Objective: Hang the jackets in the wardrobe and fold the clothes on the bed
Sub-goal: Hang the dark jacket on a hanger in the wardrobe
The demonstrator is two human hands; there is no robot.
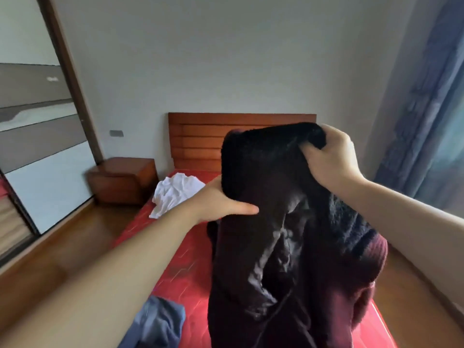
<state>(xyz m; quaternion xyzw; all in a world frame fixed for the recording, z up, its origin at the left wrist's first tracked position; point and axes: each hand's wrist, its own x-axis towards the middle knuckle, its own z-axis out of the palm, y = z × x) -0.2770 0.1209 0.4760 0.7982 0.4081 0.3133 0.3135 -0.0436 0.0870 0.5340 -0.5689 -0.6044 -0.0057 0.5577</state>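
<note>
I hold a dark maroon jacket with a black fleecy collar up in front of me, over the red bed. Its shiny dark lining faces me. My left hand grips the jacket's left side just under the collar, thumb stretched across the fabric. My right hand clutches the collar at its top right corner. A crumpled white shirt lies on the bed near the headboard. A blue garment lies at the bed's near left edge. The jacket hides much of the mattress.
A wardrobe with sliding panels stands at the left. A wooden nightstand sits beside the wooden headboard. Blue curtains hang at the right. Wooden floor runs along both sides of the bed.
</note>
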